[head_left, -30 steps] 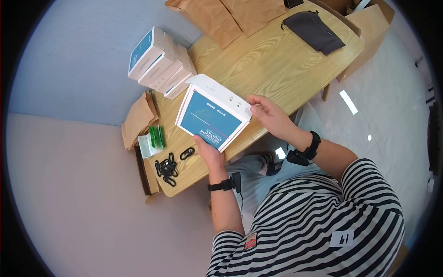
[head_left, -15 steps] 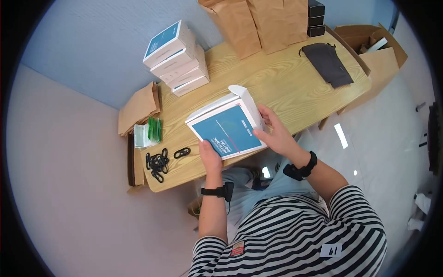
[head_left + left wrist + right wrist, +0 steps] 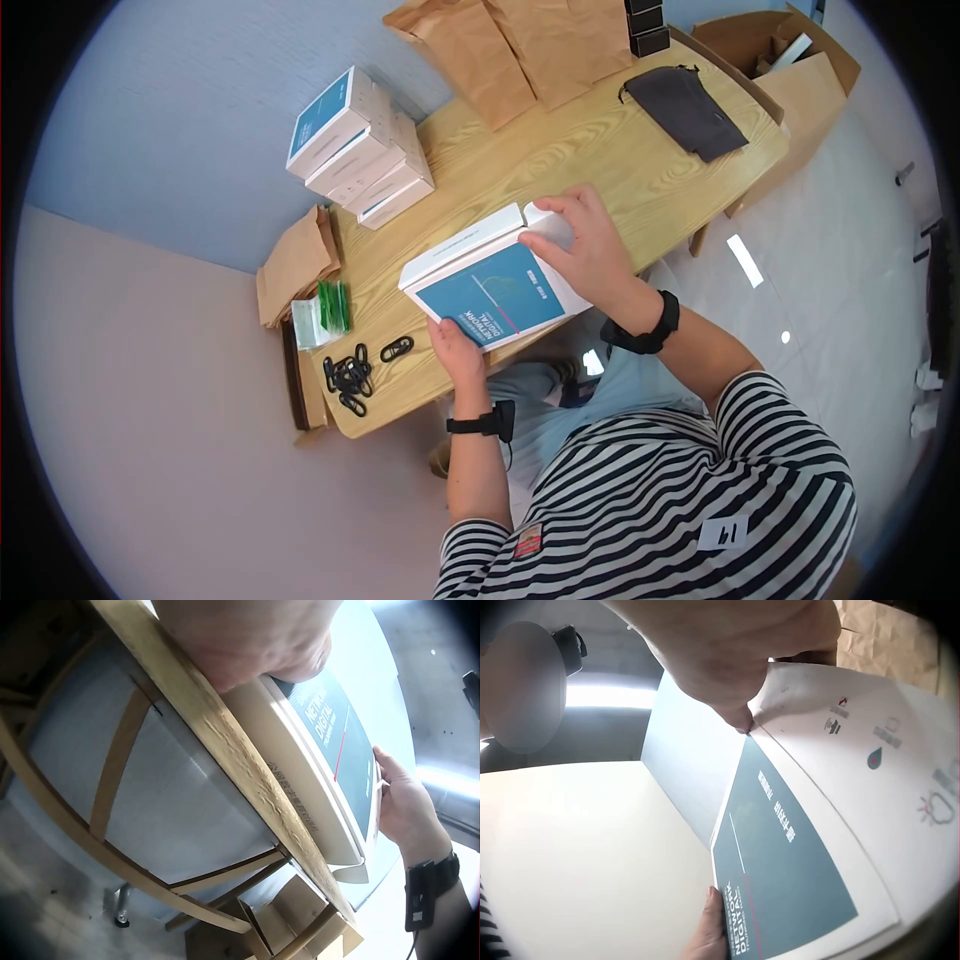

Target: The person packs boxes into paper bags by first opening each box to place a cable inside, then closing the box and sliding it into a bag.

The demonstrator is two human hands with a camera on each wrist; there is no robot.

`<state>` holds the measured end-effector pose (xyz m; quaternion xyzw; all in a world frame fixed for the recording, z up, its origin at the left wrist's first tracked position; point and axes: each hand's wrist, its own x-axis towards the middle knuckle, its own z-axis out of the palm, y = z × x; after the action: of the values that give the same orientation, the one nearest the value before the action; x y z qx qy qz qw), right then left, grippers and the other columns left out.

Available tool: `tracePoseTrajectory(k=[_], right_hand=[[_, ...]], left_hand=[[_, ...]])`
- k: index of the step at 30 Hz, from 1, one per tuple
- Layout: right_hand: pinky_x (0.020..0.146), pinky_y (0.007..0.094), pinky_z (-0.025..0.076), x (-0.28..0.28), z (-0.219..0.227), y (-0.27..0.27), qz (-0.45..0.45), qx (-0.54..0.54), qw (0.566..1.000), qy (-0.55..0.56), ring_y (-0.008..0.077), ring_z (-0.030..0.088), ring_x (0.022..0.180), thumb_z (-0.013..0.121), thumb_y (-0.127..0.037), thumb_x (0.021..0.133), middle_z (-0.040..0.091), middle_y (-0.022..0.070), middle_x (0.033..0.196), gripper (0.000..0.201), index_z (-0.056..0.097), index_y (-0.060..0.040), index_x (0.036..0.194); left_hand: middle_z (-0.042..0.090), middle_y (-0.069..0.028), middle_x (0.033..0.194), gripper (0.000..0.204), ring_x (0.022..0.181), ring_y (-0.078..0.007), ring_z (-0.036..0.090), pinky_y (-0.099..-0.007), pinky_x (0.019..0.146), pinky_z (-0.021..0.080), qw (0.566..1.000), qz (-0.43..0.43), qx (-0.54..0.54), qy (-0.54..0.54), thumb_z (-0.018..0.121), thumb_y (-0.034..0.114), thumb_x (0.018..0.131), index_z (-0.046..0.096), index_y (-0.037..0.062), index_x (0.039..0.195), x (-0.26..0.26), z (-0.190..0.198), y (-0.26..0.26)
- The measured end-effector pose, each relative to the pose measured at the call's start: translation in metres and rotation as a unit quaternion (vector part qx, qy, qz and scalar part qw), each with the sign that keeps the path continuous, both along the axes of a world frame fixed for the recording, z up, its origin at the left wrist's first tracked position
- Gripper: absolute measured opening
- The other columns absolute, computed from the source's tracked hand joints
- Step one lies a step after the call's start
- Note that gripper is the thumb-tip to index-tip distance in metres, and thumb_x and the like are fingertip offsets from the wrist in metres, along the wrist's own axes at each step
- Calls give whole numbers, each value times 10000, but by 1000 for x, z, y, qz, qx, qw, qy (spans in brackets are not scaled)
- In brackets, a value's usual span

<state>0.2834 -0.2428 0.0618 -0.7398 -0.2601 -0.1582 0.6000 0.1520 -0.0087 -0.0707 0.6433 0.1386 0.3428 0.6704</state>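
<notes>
A white box (image 3: 492, 288) with a blue printed front reading "NETWORK DIGITAL" is held tilted over the front edge of the table. My left hand (image 3: 458, 352) grips its lower left corner, thumb on the blue face and the other fingers hidden behind. At the upper right end, my right hand (image 3: 592, 250) pinches the box by the end flap, thumb on the front edge and fingers over the far side. In the right wrist view the thumb of my right hand (image 3: 735, 660) presses at the corner beside the icon-printed side (image 3: 855, 750).
Similar white boxes (image 3: 365, 150) are stacked by the wall. Black coiled cables (image 3: 350, 378), green packets (image 3: 333, 306) and folded paper bags (image 3: 300, 265) lie at the left. Standing paper bags (image 3: 520, 50), small black boxes (image 3: 648, 30) and a dark drawstring pouch (image 3: 686, 110) occupy the back and right.
The box has turned in my hands, and its raised end flap now lies lower against the end. My right hand has moved up onto that end; my left keeps its corner hold.
</notes>
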Motion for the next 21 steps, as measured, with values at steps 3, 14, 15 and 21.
tracePoseTrajectory(k=[3, 14, 15, 21], right_hand=[[886, 354, 484, 0, -1, -1, -9, 13, 1000, -17, 285, 592, 1022, 823, -203, 850, 569, 129, 1087, 397, 667, -25, 1168], [879, 338, 478, 3, 1, -7, 60, 62, 996, 10, 263, 612, 1010, 822, -168, 835, 609, 108, 1067, 329, 672, -43, 1099], [879, 338, 478, 3, 1, -6, 57, 63, 996, 12, 263, 612, 1010, 822, -168, 835, 609, 108, 1067, 329, 672, -43, 1099], [834, 344, 490, 3, 2, -6, 33, 60, 998, -14, 278, 623, 956, 833, -150, 817, 622, 111, 1018, 304, 658, -38, 1039]], left_hand=[[605, -120, 1292, 469, 1161, -190, 570, -338, 1029, 450, 1000, 4, 4, -1, 459, 329, 1119, 474, -35, 1414, 0, 0, 1], [603, -139, 1288, 569, 1155, -216, 589, -357, 1019, 479, 999, 28, 15, 7, 451, 454, 1105, 467, -37, 1393, 2, 13, -8], [603, -139, 1288, 569, 1155, -216, 589, -357, 1019, 479, 1000, 25, 16, 8, 451, 454, 1105, 467, -37, 1393, 2, 15, -9], [586, -150, 1327, 626, 1197, -234, 567, -377, 1058, 452, 999, 24, 27, 10, 467, 491, 1091, 451, -44, 1416, 1, 22, -14]])
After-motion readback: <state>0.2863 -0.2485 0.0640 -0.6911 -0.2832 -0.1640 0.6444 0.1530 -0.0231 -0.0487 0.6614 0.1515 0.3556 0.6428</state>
